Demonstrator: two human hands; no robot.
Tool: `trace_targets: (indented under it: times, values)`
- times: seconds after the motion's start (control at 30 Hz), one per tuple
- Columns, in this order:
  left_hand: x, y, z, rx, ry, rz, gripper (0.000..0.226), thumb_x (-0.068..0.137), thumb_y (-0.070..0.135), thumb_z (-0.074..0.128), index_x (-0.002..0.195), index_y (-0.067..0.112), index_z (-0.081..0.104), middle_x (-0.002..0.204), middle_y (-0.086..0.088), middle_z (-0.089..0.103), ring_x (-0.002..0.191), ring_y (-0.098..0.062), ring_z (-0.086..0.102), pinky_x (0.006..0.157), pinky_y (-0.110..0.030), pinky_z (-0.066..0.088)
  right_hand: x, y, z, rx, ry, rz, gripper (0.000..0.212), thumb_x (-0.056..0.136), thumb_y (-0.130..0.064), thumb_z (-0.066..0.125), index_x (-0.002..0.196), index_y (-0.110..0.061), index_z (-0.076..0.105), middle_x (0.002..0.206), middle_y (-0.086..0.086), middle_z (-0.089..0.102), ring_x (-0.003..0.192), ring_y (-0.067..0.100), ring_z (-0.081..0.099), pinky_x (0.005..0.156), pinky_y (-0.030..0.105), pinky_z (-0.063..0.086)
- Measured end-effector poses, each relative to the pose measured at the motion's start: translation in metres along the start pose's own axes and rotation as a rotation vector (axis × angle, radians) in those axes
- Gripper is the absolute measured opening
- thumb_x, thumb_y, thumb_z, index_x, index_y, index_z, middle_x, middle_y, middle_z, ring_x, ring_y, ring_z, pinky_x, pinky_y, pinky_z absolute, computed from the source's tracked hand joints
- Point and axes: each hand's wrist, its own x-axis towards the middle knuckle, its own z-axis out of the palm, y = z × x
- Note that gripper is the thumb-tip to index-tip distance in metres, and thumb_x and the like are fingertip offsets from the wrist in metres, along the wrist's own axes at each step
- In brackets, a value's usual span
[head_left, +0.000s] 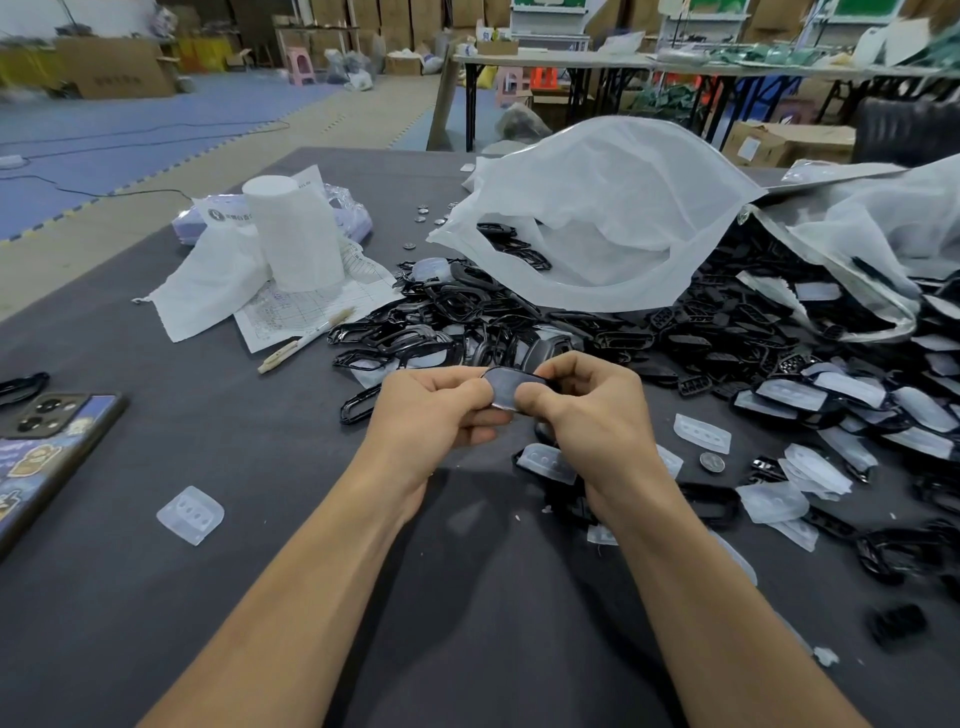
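Black plastic shell (511, 387) is gripped by left hand (431, 415) and right hand (592, 415) at centre, ends hidden under curled fingers. At 9 o'clock, phone (47, 447) is cut off; parts heap (675, 332) at 2 o'clock.

**Plastic, Cloth, Paper and a Bit of Metal**

The part (511, 391) I hold looks like smooth dark plastic with a dull sheen. The frames (415, 340) heaped behind it are glossy black plastic. The loose pads (190, 515) look milky, translucent and rubbery. My table cover (156, 597) is matt grey cloth. The bag (597, 218) is thin, white and semi-sheer. The coin (711, 461) is dull metal, the form (311, 306) plain paper.
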Motion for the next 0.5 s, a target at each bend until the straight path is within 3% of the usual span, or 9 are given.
trace_targets:
  times: [0.13, 0.23, 0.3, 0.37, 0.5]
  values:
    - [-0.0016, 0.0003, 0.004, 0.02, 0.076, 0.033, 0.027, 0.09, -0.007, 0.062, 0.081, 0.011, 0.081, 0.07, -0.006, 0.077, 0.059, -0.011, 0.073, 0.053, -0.019, 0.055, 0.0026, 0.0029, -0.0011, 0.046, -0.061, 0.037, 0.029, 0.079, -0.001, 0.077, 0.063, -0.026, 0.072, 0.059, -0.004, 0.063, 0.055, 0.012, 0.053, 0.057, 0.03, 0.045]
    - [-0.0002, -0.0017, 0.0033, 0.073, 0.101, 0.074, 0.032, 0.088, -0.003, 0.064, 0.074, 0.018, 0.084, 0.071, -0.008, 0.078, 0.063, -0.013, 0.073, 0.057, -0.023, 0.057, 0.0038, 0.0043, -0.002, -0.004, -0.04, 0.004, 0.032, 0.085, -0.003, 0.073, 0.066, -0.029, 0.074, 0.057, -0.005, 0.064, 0.048, 0.011, 0.053, 0.053, 0.028, 0.046]
    - [-0.0003, -0.0031, 0.0022, 0.148, 0.111, 0.113, 0.019, 0.084, 0.008, 0.071, 0.082, 0.022, 0.085, 0.073, -0.006, 0.079, 0.066, -0.013, 0.072, 0.063, -0.027, 0.059, 0.0031, 0.0043, -0.0025, -0.045, -0.034, -0.034, 0.031, 0.084, -0.004, 0.073, 0.068, -0.03, 0.075, 0.058, -0.004, 0.067, 0.049, 0.012, 0.055, 0.055, 0.03, 0.047]
    - [-0.0017, -0.0041, 0.0019, 0.223, 0.113, 0.173, 0.013, 0.082, 0.018, 0.079, 0.085, 0.029, 0.084, 0.071, 0.001, 0.078, 0.06, -0.009, 0.068, 0.059, -0.022, 0.055, 0.0024, 0.0045, -0.0028, -0.068, -0.056, -0.053, 0.031, 0.083, -0.003, 0.073, 0.068, -0.03, 0.076, 0.059, -0.001, 0.069, 0.05, 0.013, 0.057, 0.056, 0.031, 0.048]
    - [-0.0011, -0.0038, 0.0027, 0.302, 0.151, 0.233, 0.023, 0.082, 0.012, 0.082, 0.073, 0.033, 0.083, 0.058, 0.003, 0.072, 0.043, -0.009, 0.052, 0.049, -0.019, 0.045, 0.0004, 0.0042, -0.0015, -0.111, -0.086, -0.082, 0.032, 0.084, 0.0, 0.069, 0.07, -0.027, 0.077, 0.059, 0.0, 0.069, 0.05, 0.014, 0.057, 0.053, 0.028, 0.046]
